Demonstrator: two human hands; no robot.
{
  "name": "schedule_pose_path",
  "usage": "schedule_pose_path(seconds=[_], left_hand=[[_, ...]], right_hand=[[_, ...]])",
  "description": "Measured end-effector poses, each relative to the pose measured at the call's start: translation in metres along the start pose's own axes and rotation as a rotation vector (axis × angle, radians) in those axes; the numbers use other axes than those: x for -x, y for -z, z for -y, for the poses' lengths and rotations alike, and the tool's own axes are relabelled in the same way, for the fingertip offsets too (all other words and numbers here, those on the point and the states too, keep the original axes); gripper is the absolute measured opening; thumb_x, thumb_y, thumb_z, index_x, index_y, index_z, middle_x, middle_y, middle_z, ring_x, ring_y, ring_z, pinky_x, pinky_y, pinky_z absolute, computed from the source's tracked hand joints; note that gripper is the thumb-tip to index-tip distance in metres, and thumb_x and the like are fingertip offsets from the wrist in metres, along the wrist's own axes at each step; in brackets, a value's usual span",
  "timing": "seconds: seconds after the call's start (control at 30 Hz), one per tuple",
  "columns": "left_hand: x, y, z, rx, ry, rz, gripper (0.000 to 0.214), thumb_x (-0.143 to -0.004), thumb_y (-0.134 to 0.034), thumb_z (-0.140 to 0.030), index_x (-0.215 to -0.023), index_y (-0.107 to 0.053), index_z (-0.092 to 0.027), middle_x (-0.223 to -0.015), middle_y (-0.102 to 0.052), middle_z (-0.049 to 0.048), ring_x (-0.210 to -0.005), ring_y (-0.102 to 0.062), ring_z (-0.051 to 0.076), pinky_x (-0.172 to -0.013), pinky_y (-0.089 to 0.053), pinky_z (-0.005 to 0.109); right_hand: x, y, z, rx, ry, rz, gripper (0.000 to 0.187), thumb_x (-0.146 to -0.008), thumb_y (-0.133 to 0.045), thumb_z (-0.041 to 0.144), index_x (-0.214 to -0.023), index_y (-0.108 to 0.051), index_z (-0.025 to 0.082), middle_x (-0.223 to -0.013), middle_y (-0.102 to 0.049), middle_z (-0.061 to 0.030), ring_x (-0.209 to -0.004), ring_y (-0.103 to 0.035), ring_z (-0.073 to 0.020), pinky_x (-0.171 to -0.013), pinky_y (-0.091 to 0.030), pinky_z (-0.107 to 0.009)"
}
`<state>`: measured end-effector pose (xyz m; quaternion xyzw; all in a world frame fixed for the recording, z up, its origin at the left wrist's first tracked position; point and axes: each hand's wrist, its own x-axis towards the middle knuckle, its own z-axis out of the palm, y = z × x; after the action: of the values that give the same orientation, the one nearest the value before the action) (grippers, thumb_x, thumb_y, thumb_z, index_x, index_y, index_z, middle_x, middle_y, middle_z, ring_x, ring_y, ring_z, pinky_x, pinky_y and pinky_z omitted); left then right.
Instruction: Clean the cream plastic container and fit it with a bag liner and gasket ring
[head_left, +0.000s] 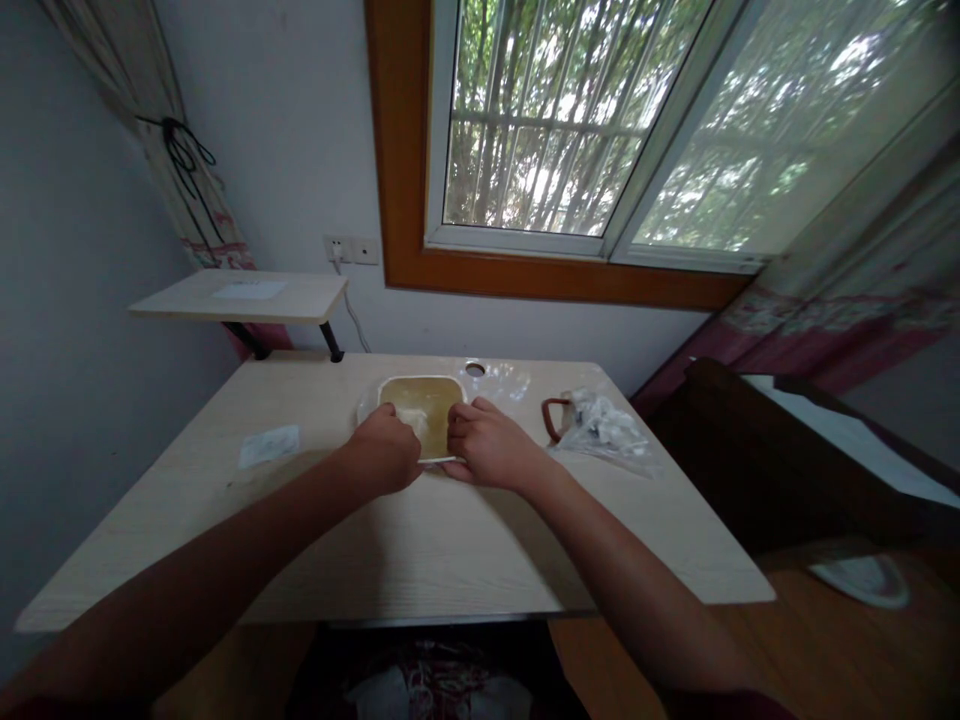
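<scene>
A shallow yellowish container [431, 390] with a pale rim sits towards the far side of the desk. At its left front part is my left hand [386, 447], fingers closed and curled over the inside; what they hold is hidden. A whitish patch [412, 418] shows inside the container beside those fingers, too blurred to name. My right hand [491, 442] is closed on the container's right front rim, with some fingers inside and one below the edge. Clear plastic [367, 402] lies against the container's left side.
To the right, a clear plastic bag [604, 430] with whitish contents lies by a brown handle-like loop [551, 420]. A small clear packet [268, 446] rests on the desk [465, 560] at left. A raised shelf [300, 295] stands at the back left, near a cable hole [475, 369].
</scene>
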<state>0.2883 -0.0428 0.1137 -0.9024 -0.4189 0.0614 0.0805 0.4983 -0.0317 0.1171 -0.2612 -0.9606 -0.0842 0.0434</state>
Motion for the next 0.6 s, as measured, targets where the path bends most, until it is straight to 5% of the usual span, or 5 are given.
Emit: schedule_pose_path(seconds=[0.27,0.43,0.6], left_hand=[[-0.004,0.012,-0.007,-0.070,-0.001,0.166,0.038,-0.088,-0.061,-0.044,-0.085,-0.081,-0.012,-0.079,-0.076,0.0202,-0.078,-0.073,0.034,-0.090,-0.044,0.053],[0.000,0.000,0.007,-0.003,-0.100,-0.019,0.043,-0.086,-0.064,-0.053,-0.090,-0.079,-0.012,-0.077,-0.076,0.0168,-0.079,-0.072,0.031,-0.107,-0.037,0.056],[0.011,0.010,0.025,0.090,-0.199,-0.262,0.043,-0.090,-0.060,-0.057,-0.091,-0.077,-0.018,-0.079,-0.074,0.0094,-0.087,-0.068,0.026,-0.117,-0.030,0.054]], right_hand=[[-0.005,0.004,0.010,0.005,-0.076,0.012,0.056,-0.101,-0.046,0.056,-0.081,-0.078,0.014,-0.082,-0.076,-0.0134,-0.111,-0.053,-0.0313,-0.088,-0.034,-0.044],[-0.006,0.001,0.007,0.021,-0.077,-0.013,0.057,-0.101,-0.045,0.056,-0.084,-0.078,0.013,-0.083,-0.076,-0.0139,-0.111,-0.053,-0.0318,-0.087,-0.035,-0.044],[0.000,-0.003,0.002,0.024,-0.074,-0.047,0.050,-0.101,-0.049,0.053,-0.089,-0.078,0.013,-0.087,-0.076,-0.0138,-0.110,-0.054,-0.0299,-0.088,-0.036,-0.042]])
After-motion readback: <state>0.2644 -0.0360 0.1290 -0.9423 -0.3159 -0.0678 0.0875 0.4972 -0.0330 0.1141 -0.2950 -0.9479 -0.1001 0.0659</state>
